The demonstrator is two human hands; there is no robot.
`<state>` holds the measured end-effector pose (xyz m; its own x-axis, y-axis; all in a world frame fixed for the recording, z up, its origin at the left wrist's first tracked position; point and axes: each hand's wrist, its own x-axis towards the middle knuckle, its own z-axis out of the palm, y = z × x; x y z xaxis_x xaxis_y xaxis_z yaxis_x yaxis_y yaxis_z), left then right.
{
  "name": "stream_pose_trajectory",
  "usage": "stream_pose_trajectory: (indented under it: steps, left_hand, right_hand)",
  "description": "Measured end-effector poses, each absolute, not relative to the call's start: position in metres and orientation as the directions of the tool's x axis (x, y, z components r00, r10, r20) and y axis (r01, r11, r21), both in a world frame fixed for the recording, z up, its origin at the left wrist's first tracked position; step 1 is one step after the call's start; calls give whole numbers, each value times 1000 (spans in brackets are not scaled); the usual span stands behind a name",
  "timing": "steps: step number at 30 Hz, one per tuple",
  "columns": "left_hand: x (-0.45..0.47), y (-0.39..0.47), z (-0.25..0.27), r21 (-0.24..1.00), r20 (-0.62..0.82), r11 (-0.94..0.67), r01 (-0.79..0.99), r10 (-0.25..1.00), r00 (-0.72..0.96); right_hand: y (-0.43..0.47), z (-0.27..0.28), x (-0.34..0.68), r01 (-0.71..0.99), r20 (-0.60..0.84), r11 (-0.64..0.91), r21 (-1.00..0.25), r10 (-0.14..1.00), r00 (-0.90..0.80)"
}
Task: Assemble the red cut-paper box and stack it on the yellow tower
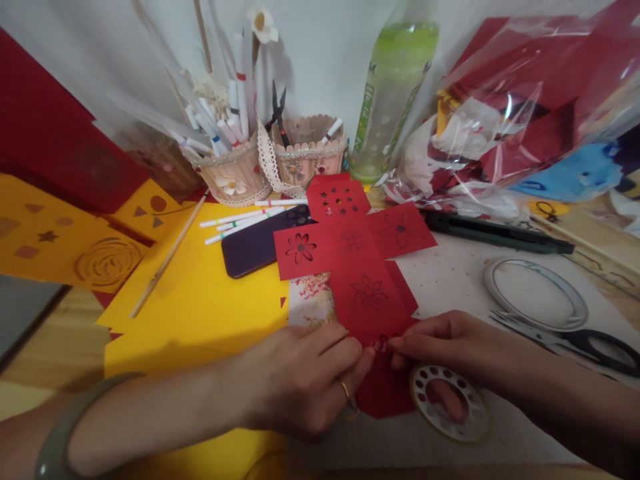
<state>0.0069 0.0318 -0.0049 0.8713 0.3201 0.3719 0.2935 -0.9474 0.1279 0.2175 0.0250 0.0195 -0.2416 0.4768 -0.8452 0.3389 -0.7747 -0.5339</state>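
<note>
Red paper (pixel 360 267) is lying partly over pale sheet (pixel 445 287); your left hand (pixel 320 380) and right hand (pixel 445 347) are resting close at its near panel. Can't tell whether either grip's clamping. Uneven tugging could be tearing flower cutout (pixel 301 248).

Pale, bluish-white wall (pixel 320 67) across top of frame, plain, faintly shadowed at upper centre. Below, light-brown table (pixel 65 340) with wood grain, showing at lower left and near right edge. Softly lit throughout, brighter on wall, dimmer low in frame.
</note>
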Motion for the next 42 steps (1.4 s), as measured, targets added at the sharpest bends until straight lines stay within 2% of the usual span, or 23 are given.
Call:
stream_pose_trajectory:
  steps: [11, 16, 18, 22, 25, 31, 36, 42]
  left_hand:
    - [11, 34, -5, 133, 279, -957, 257, 285, 917]
    - [14, 35, -6, 215, 179, -901, 376, 415, 892]
    - [14, 36, -6, 195, 148, -888, 416, 446, 883]
    - [14, 35, -3, 110, 104, -920, 376, 387, 916]
    - [15, 35, 0, 168, 74, -910, 380, 396, 915]
    - [18, 34, -2, 243, 95, -861, 447, 480, 872]
    - [20, 33, -1, 215, 122, -854, 473, 505, 855]
    - [23, 34, 3, 224, 57, -820, 527, 551, 833]
  right_hand:
    - [26, 7, 221, 343, -851, -781, -522, 449, -273]
    - [26, 6, 222, 370, -856, -774, -514, 435, -278]
    - [26, 7, 222, 373, -851, -767, -523, 442, -285]
    - [25, 7, 222, 379, -845, -757, -532, 448, -291]
    - [25, 7, 221, 387, -843, -750, -537, 452, -292]
    - [26, 11, 220, 408, -851, -747, -524, 445, -278]
    - [24, 14, 225, 465, -855, -718, -518, 427, -293]
    - [17, 13, 236, 517, -803, -628, -582, 546, -240]
